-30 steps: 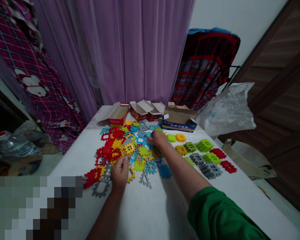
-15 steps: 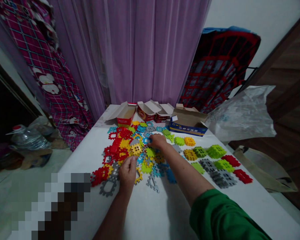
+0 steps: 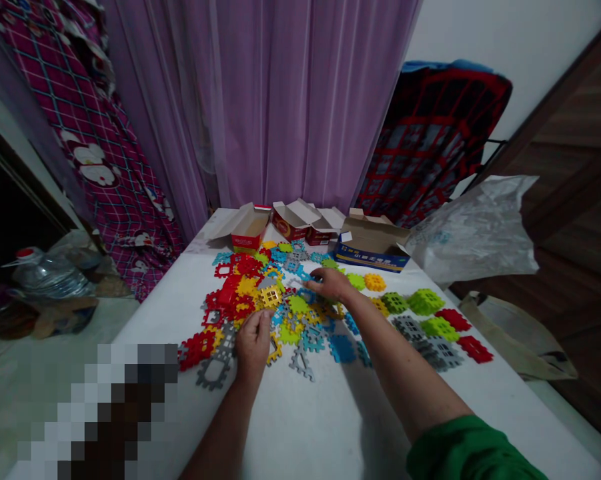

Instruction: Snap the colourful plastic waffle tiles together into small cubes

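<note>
Tiles of notched plastic (image 3: pixel 299 305) lay heaped on the table (image 3: pixel 305 427). The curled left hand (image 3: pixel 253 340) sat near a yellow window tile (image 3: pixel 270 297), the right hand (image 3: pixel 332 285) over blue tiles (image 3: pixel 300 271); whether either held anything I couldn't tell

Pieces (image 3: pixel 297 305) before boxes (image 3: pixel 373 259) on the counter (image 3: pixel 300 427)
Behind the boxes hangs a curtain (image 3: pixel 285 100); left of the counter stands a bottle (image 3: pixel 55 277), right of it a bag (image 3: pixel 525 343).

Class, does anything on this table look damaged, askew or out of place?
No damage is plain. The heap of toothed pieces looks untidy: colours jumbled and overlapping, unlike the single-colour piles at right.
</note>
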A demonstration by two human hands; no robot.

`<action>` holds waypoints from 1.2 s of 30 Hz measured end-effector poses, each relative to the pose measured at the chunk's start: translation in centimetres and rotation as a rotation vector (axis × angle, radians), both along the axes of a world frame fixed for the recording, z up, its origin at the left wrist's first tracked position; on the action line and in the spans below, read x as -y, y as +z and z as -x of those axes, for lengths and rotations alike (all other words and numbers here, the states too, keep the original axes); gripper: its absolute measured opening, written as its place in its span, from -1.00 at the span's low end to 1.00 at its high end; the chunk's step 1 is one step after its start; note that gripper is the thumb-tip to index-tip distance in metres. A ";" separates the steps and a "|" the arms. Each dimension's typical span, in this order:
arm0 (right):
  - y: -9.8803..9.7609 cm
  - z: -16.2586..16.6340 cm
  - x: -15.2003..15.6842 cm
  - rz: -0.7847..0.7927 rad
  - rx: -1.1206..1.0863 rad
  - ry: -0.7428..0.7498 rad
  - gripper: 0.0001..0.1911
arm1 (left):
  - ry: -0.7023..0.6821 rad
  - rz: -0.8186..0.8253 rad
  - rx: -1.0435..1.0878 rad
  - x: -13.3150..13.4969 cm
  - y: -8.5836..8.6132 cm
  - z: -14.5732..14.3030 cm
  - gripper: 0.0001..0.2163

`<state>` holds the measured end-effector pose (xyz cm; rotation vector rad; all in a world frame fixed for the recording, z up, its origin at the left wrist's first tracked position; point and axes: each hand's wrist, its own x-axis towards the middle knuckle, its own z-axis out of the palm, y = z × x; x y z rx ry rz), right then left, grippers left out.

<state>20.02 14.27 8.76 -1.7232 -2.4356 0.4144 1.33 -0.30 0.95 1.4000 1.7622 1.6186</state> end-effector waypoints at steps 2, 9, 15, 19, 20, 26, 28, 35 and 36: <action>0.2 -1.8 1.1 0.008 -0.070 0.002 -0.62 | -0.004 0.004 0.001 0.0 0.2 0.0 -0.63; -1.2 -4.0 4.7 0.040 -0.385 -0.028 -0.69 | 0.008 0.004 0.015 -0.3 -0.5 0.3 -0.62; -3.8 -4.2 7.6 0.116 -0.648 -0.054 -0.62 | -0.007 -0.066 -0.133 -0.2 -0.3 0.2 -0.68; -5.1 -3.9 8.8 0.177 -0.864 -0.069 -0.59 | -0.046 -0.166 -0.337 0.1 0.1 -0.4 -0.75; -5.4 -3.7 9.1 0.183 -0.926 -0.072 -0.60 | -0.055 -0.189 -0.379 0.2 0.1 -0.5 -0.76; -7.1 -3.2 11.1 0.027 -1.123 -0.064 -0.63 | -0.139 -0.180 -0.472 1.0 0.3 -1.8 -0.78; -7.3 -3.0 11.8 -0.009 -1.100 -0.053 -0.64 | -0.170 -0.141 -0.453 1.3 0.6 -2.2 -0.77; -6.8 -2.0 13.1 0.052 -1.105 0.034 -0.78 | -0.264 -0.005 -0.252 2.1 1.0 -3.4 -0.78; -6.6 -1.9 13.3 0.053 -1.096 0.043 -0.80 | -0.268 0.023 -0.197 2.1 1.0 -3.5 -0.78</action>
